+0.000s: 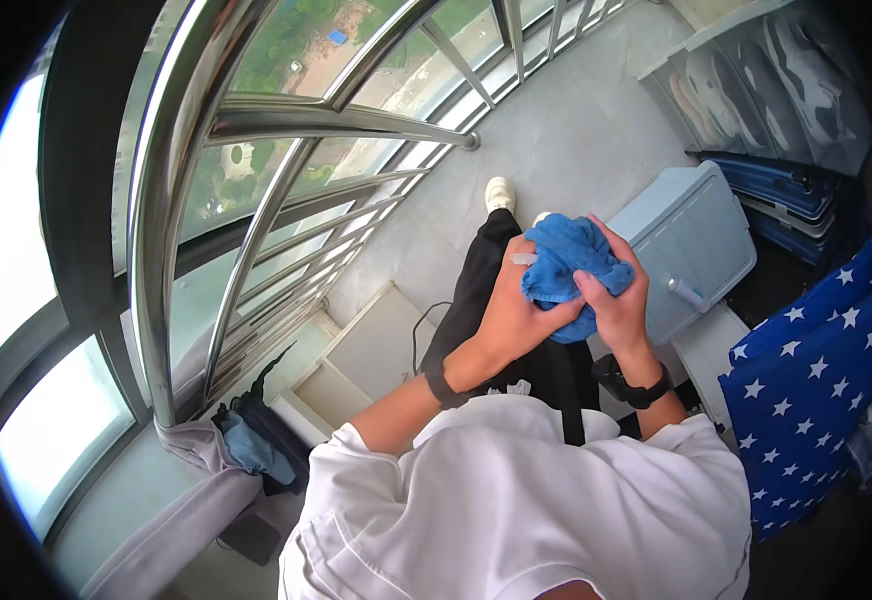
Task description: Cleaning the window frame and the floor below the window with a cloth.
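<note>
Left hand [516, 312] and right hand [622, 305], fingers [595, 294] curled, grasp one blue cloth [571, 250]; two dark wristbands [443, 389] show.

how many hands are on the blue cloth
2: the left hand is at the left side of the blue cloth, and the right hand is at its right side. Some fingers are hidden behind the cloth, but both hands show clearly.

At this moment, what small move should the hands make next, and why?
Probably ease the bare left hand and bare right hand slightly apart to open the crumpled blue fabric cloth: they grip it from both sides, and it is bunched into a wad, its folds hiding much of its surface.
</note>
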A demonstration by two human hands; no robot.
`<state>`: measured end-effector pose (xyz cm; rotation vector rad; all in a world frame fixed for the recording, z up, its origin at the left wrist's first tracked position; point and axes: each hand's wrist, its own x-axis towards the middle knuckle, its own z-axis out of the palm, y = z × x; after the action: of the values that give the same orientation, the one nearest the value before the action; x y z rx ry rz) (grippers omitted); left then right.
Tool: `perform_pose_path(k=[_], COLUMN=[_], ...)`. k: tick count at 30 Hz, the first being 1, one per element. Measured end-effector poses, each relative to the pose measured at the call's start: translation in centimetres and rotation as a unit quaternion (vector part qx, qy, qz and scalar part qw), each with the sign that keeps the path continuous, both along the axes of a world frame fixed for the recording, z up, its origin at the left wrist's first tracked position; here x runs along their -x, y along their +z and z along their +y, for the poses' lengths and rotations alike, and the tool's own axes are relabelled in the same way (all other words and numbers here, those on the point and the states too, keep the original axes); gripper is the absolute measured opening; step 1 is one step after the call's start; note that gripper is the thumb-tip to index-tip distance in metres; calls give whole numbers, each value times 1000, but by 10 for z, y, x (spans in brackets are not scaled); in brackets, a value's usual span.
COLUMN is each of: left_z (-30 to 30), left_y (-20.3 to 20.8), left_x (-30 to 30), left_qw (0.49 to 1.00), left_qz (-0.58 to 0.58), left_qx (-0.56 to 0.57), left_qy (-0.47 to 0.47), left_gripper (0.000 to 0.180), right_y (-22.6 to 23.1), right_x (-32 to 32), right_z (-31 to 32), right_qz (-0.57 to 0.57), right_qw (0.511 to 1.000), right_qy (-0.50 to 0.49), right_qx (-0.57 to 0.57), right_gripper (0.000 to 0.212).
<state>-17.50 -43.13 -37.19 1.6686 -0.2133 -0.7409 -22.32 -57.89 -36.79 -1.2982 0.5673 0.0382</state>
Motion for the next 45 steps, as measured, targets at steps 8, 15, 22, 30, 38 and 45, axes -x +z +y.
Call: perform_pose_path(k=[8, 15, 22, 30, 38, 45], left_z=[39, 120, 244, 428, 494, 410], left_y=[86, 177, 201, 206, 213, 215], left_x=[-38, -116, -126, -61, -23, -59], left_qw=[922, 790, 800, 776, 769, 846], left_qz=[-266, -551, -457, -359, -298, -271], left_qx=[107, -48, -210, -241, -267, -260], left_qy=[262, 265, 326, 459, 498, 378], left_gripper=[88, 82, 64, 52, 54, 70], right_y=[98, 173, 204, 216, 227, 237], right_x=[-77, -160, -211, -188, -164, -191], right_z=[61, 135, 269, 469, 547, 444], right_qz=[-181, -382, -350, -426, -403, -372], right_qw=[980, 873, 848, 730, 676, 664], right_qy=[41, 52, 214, 373, 484, 457], right_qx=[74, 299, 336, 383, 382, 461], right_gripper=[61, 56, 36, 40, 48, 46])
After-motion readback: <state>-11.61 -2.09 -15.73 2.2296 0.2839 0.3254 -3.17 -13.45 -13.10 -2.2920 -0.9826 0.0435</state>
